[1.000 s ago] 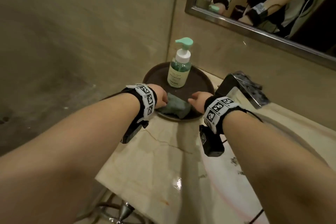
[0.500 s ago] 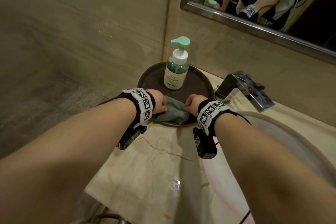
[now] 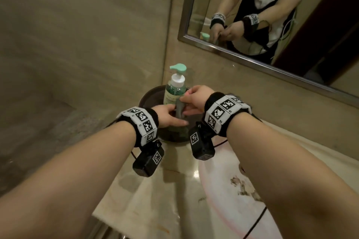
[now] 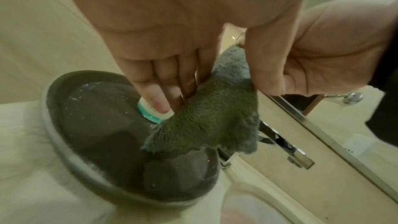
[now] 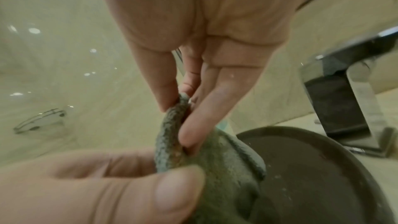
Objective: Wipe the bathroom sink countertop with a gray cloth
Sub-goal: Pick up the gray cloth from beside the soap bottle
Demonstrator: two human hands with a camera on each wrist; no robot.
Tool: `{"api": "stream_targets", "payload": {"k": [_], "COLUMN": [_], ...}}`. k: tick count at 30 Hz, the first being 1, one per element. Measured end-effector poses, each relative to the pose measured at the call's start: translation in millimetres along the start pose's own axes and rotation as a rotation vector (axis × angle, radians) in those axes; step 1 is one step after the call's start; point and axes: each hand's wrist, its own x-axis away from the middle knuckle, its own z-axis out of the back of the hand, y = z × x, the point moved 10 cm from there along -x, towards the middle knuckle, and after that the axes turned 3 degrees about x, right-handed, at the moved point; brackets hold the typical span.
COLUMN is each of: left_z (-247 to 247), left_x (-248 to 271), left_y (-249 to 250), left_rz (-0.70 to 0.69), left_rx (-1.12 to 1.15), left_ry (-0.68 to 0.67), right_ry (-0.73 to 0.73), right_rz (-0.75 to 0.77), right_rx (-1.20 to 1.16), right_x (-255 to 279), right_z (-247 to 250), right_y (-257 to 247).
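Note:
The gray cloth (image 3: 179, 111) hangs bunched above a dark round tray (image 3: 150, 96) in the corner of the beige marble countertop (image 3: 147, 196). My left hand (image 3: 174, 116) pinches its lower part between thumb and fingers. My right hand (image 3: 186, 101) pinches its top edge. In the left wrist view the cloth (image 4: 215, 120) droops from my left hand (image 4: 219, 96) over the tray (image 4: 75, 142). The right wrist view shows my right hand (image 5: 183, 113) pinching the cloth (image 5: 226, 168), with my left thumb below it.
A green pump soap bottle (image 3: 174, 87) stands on the tray just behind the hands. A chrome faucet (image 5: 349, 100) stands right of the tray. The white sink basin (image 3: 229, 200) lies under my right forearm. Walls meet in the corner, and a mirror (image 3: 272, 15) hangs above.
Both hands have lifted the cloth off the tray and bunched it upright between them. The right hand rose higher, near the bottle.

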Motion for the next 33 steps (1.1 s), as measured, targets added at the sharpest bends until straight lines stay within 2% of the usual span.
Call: {"api": "stream_targets", "payload": {"k": [5, 12, 14, 17, 25, 30, 33], "left_z": [13.6, 3.1, -5.2, -9.4, 14.6, 44.0, 61.5], "left_x": [31.9, 74.5, 87.1, 95.9, 75.6, 38.3, 13.4], "left_y": [33.3, 30.2, 36.7, 40.6, 28.5, 6.1, 0.4], "left_rz": [-0.021, 0.033, 0.032, 0.03, -0.008, -0.01, -0.017], "left_rx": [0.049, 0.714, 0.95, 1.146, 1.422, 1.587, 1.617], "left_ry": [0.185, 0.392, 0.393, 0.392, 0.355, 0.316, 0.29], "right_ry": [0.007, 0.007, 0.018, 0.065, 0.218, 0.28, 0.271], "right_rz": [0.126, 0.267, 0.263, 0.286, 0.312, 0.287, 0.268], "right_rx": [0.059, 0.14, 0.184, 0.269, 0.525, 0.704, 0.69], "right_x": [34.1, 79.1, 83.2, 82.4, 61.1, 23.2, -10.2], "right_z": [14.6, 48.2, 62.5, 80.8, 90.1, 69.3, 48.6], "right_y": [-25.6, -28.6, -20.6, -17.6, -37.2, -68.1, -85.0]}}
